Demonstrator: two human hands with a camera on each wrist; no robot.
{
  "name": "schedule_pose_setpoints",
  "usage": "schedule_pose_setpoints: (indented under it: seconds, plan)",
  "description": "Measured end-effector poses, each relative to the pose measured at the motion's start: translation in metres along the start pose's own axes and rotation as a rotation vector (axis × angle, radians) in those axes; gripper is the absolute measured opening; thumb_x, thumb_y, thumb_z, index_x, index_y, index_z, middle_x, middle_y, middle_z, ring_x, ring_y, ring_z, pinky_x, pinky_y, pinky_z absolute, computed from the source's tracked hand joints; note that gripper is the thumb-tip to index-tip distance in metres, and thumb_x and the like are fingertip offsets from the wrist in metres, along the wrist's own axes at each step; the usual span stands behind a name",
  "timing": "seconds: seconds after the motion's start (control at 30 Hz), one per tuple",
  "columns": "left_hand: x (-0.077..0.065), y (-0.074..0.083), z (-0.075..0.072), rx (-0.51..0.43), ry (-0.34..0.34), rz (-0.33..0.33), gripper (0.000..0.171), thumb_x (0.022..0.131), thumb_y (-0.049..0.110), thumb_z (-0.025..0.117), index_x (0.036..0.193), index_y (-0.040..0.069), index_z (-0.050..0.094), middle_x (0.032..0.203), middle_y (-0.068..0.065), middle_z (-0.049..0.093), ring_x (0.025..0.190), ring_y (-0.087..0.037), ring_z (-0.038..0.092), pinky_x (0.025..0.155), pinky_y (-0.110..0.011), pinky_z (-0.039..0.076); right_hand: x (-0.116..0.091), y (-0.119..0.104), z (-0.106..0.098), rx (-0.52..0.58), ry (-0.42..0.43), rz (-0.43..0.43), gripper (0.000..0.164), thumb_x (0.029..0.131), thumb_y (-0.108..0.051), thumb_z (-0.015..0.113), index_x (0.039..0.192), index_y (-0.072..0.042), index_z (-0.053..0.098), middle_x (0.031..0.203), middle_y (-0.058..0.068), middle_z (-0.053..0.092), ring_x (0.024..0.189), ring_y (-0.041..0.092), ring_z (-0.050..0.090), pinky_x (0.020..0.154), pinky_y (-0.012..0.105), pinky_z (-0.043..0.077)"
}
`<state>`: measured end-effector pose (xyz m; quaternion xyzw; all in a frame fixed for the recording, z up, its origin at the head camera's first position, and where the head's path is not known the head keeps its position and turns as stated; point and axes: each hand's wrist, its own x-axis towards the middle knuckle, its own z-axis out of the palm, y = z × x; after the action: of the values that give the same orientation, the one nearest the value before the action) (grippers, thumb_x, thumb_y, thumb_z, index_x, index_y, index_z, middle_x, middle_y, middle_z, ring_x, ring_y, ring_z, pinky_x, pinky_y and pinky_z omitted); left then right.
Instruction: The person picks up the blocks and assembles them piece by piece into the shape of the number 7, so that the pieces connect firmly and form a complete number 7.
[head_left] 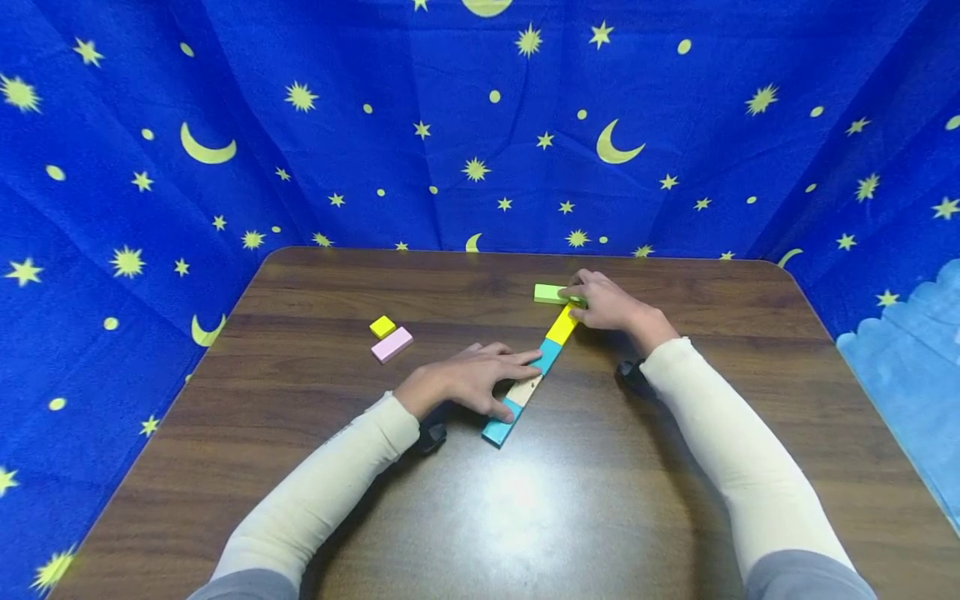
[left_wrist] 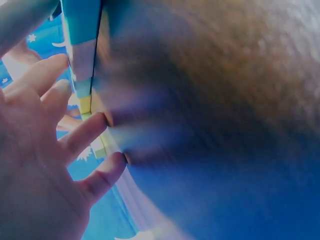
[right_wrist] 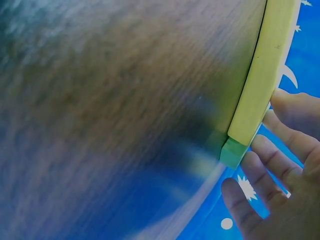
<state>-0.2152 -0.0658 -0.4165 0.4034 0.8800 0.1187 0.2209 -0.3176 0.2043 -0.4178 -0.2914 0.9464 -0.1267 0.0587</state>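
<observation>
A slanting row of flat blocks lies end to end on the table: a blue block [head_left: 497,432] nearest, a pale wood block [head_left: 524,389], another blue block [head_left: 551,355] and a yellow block [head_left: 561,327]. Across its far end lies a light green block [head_left: 550,293]. My left hand [head_left: 480,377] spreads along the row's left side, thumb by the nearest blue block and fingertips reaching the farther one. With loosely bent fingers, my right hand [head_left: 606,302] touches the green block's right part; its thumb [right_wrist: 290,107] lies against the yellow block. The green block's right end is partly hidden.
Left of the row, a small yellow block [head_left: 382,327] lies close to a pink block [head_left: 392,344]. The brown wooden table [head_left: 315,292] ends at the back before a blue curtain [head_left: 420,167] with stars and moons. Dark wrist cameras hang beneath both wrists.
</observation>
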Motion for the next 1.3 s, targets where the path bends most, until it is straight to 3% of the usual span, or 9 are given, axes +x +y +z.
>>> schedule_pose_setpoints:
  seconds: [0.27, 0.6, 0.7, 0.77, 0.9, 0.97, 1.13, 1.3]
  plan:
    - [-0.003, -0.001, 0.000, -0.002, 0.050, 0.050, 0.074, 0.087, 0.043, 0.073, 0.151, 0.032, 0.041, 0.169, 0.012, 0.008, 0.147, -0.026, 0.031, 0.117, -0.060, 0.028, 0.001, 0.000, -0.001, 0.013, -0.006, 0.004, 0.043, 0.094, -0.013, 0.062, 0.136, -0.002, 0.059, 0.127, 0.022, 0.054, 0.108, 0.035, 0.049, 0.093, 0.050, 0.045]
    - [-0.003, -0.001, -0.002, -0.006, 0.052, 0.055, 0.070, 0.089, 0.044, 0.070, 0.152, 0.032, 0.040, 0.169, 0.010, 0.010, 0.148, -0.028, 0.029, 0.118, -0.062, 0.025, 0.001, 0.001, -0.005, 0.006, -0.004, -0.011, 0.045, 0.094, -0.014, 0.061, 0.137, -0.001, 0.058, 0.131, 0.024, 0.051, 0.116, 0.039, 0.048, 0.099, 0.053, 0.043]
    - [-0.004, -0.008, -0.003, -0.027, 0.103, 0.059, 0.066, 0.091, 0.044, 0.068, 0.151, 0.029, 0.043, 0.168, 0.007, 0.017, 0.150, -0.029, 0.028, 0.119, -0.062, 0.023, 0.001, 0.001, -0.004, 0.013, -0.007, -0.005, 0.045, 0.094, -0.015, 0.061, 0.137, -0.002, 0.058, 0.132, 0.023, 0.051, 0.115, 0.039, 0.048, 0.099, 0.053, 0.043]
    - [-0.007, -0.016, -0.005, -0.013, 0.187, 0.047, 0.062, 0.091, 0.043, 0.067, 0.147, 0.025, 0.049, 0.165, 0.003, 0.030, 0.149, -0.030, 0.031, 0.119, -0.061, 0.025, 0.000, 0.001, -0.003, 0.026, -0.008, -0.002, 0.045, 0.094, -0.014, 0.060, 0.137, -0.002, 0.058, 0.132, 0.024, 0.051, 0.114, 0.038, 0.048, 0.097, 0.053, 0.044]
    - [-0.024, -0.041, -0.017, 0.087, 0.385, -0.030, 0.048, 0.089, 0.033, 0.069, 0.134, 0.015, 0.063, 0.145, -0.004, 0.058, 0.138, -0.031, 0.047, 0.112, -0.058, 0.037, -0.001, 0.003, 0.002, 0.042, 0.002, -0.017, 0.045, 0.093, -0.013, 0.060, 0.136, 0.000, 0.058, 0.130, 0.024, 0.051, 0.112, 0.039, 0.048, 0.097, 0.053, 0.043]
    - [-0.037, -0.054, -0.025, 0.143, 0.445, -0.088, 0.042, 0.089, 0.029, 0.070, 0.128, 0.012, 0.067, 0.135, -0.006, 0.065, 0.130, -0.032, 0.054, 0.108, -0.055, 0.043, -0.001, 0.004, 0.003, 0.036, 0.021, -0.040, 0.044, 0.092, -0.012, 0.060, 0.135, 0.001, 0.059, 0.128, 0.024, 0.052, 0.111, 0.039, 0.049, 0.096, 0.052, 0.044]
    - [-0.073, -0.080, -0.042, 0.217, 0.455, -0.234, 0.035, 0.090, 0.023, 0.069, 0.123, 0.010, 0.070, 0.125, -0.010, 0.069, 0.119, -0.033, 0.061, 0.100, -0.052, 0.049, -0.002, 0.004, 0.003, 0.032, 0.031, -0.056, 0.045, 0.092, -0.012, 0.060, 0.135, 0.000, 0.059, 0.128, 0.025, 0.052, 0.111, 0.039, 0.048, 0.096, 0.053, 0.043]
    - [-0.102, -0.095, -0.041, 0.230, 0.413, -0.328, 0.030, 0.090, 0.021, 0.067, 0.117, 0.010, 0.072, 0.115, -0.010, 0.071, 0.106, -0.033, 0.067, 0.090, -0.053, 0.053, -0.003, 0.002, 0.002, 0.029, 0.002, -0.022, 0.048, 0.092, -0.015, 0.060, 0.138, -0.002, 0.057, 0.134, 0.025, 0.050, 0.116, 0.039, 0.048, 0.100, 0.054, 0.043]
